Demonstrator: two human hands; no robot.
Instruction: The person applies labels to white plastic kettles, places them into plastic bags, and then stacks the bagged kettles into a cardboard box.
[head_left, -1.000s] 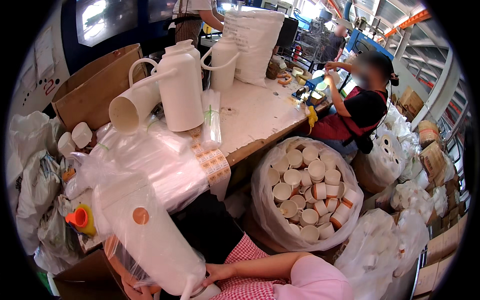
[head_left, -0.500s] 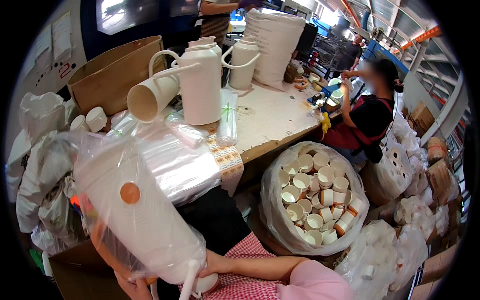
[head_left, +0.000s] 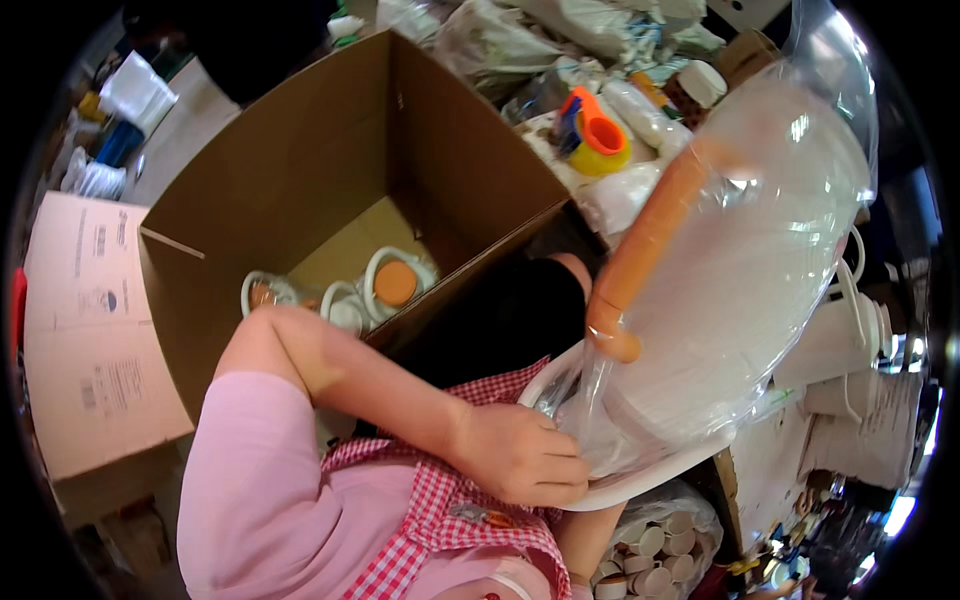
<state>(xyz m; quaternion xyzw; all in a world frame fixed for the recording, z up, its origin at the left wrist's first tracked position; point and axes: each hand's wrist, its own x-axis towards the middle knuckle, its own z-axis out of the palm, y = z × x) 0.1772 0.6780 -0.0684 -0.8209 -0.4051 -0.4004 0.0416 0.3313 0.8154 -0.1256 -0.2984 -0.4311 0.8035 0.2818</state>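
Rightward in the frame, a large white orange-handled plastic jug (head_left: 730, 270) tilts inside a clear plastic bag (head_left: 832, 60), up and right of the left hand (head_left: 525, 455), which clamps the bag. The right hand is hidden, its grip untold.

Ahead and to my left I see a strip of pale grey floor (head_left: 185, 140), with blurred clutter along its outer side and deep shadow above it. On my right stands a white-topped worktable (head_left: 765, 470) with a brown edge, and past it a bright patch of light (head_left: 899, 515) glares out of the dim room. Pale plastic sacks (head_left: 520, 45) lie heaped ahead of me.
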